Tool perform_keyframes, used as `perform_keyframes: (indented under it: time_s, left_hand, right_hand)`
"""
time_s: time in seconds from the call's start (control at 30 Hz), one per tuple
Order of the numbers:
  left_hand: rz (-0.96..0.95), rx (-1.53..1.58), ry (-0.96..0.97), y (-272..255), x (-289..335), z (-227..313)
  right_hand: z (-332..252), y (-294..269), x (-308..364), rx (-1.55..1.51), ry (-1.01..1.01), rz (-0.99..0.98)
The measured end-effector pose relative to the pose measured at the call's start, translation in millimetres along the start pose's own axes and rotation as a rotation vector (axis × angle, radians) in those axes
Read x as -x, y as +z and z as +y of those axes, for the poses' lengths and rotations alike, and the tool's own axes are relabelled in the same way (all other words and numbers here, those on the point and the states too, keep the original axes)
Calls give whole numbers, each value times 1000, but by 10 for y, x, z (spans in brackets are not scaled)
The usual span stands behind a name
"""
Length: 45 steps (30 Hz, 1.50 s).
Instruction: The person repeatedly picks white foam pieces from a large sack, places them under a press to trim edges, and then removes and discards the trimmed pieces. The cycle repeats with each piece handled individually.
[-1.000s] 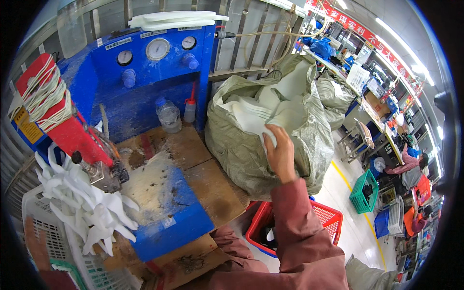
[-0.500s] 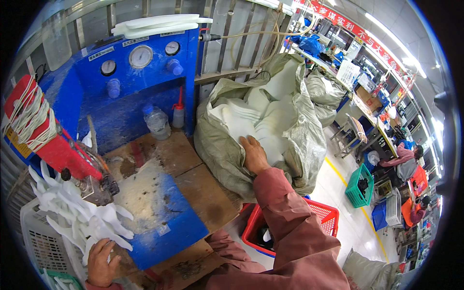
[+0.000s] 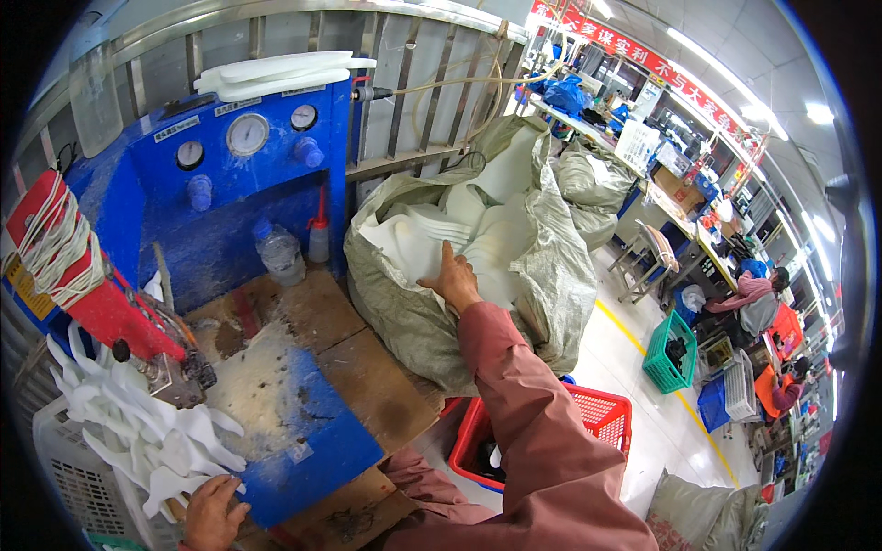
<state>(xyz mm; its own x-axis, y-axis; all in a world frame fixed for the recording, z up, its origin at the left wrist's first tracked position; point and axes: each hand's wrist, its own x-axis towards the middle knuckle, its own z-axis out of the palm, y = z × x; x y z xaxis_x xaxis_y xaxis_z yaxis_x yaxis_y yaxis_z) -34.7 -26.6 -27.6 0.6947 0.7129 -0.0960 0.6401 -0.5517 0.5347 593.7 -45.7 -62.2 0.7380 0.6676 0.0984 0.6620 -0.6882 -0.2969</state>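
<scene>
Currently the white pads (image 3: 406, 242) lie overlapped inside the woven sack (image 3: 395, 335), just under and beyond our right hand (image 3: 452, 280). Its fingers are loosely spread, pinching nothing we can see. Because the pads overlap so closely, we judge that a hasty grab could drag up several. Our left hand (image 3: 214, 516) has fingers curved beside the heaped white strips (image 3: 152, 422); whether it grips one, we cannot tell. Pulling there could topple strips past the white basket (image 3: 92, 487) left of it.
</scene>
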Motion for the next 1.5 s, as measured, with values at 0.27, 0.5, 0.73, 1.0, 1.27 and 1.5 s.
perform_keyframes:
  time_s: [0.27, 0.5, 0.73, 1.0, 1.27, 1.5]
  left_hand:
    - [32, -18, 16, -68, 36, 215]
    - [-2, 58, 8, -155, 29, 403]
    - [13, 24, 138, -145, -110, 468]
    - [-41, 120, 153, -43, -153, 549]
    - [-33, 173, 132, -26, -62, 515]
    - [-30, 550, 59, -113, -160, 845]
  right_hand:
    - [146, -29, -607, 28, -206, -293]
    - [110, -142, -603, 68, -228, -257]
    - [126, -807, -25, -121, -614, 141]
    - [98, -655, 393, 329, -275, 199]
    - [161, -821, 688, 283, -363, 277]
    - [68, -2294, 1699, -1057, -405, 646]
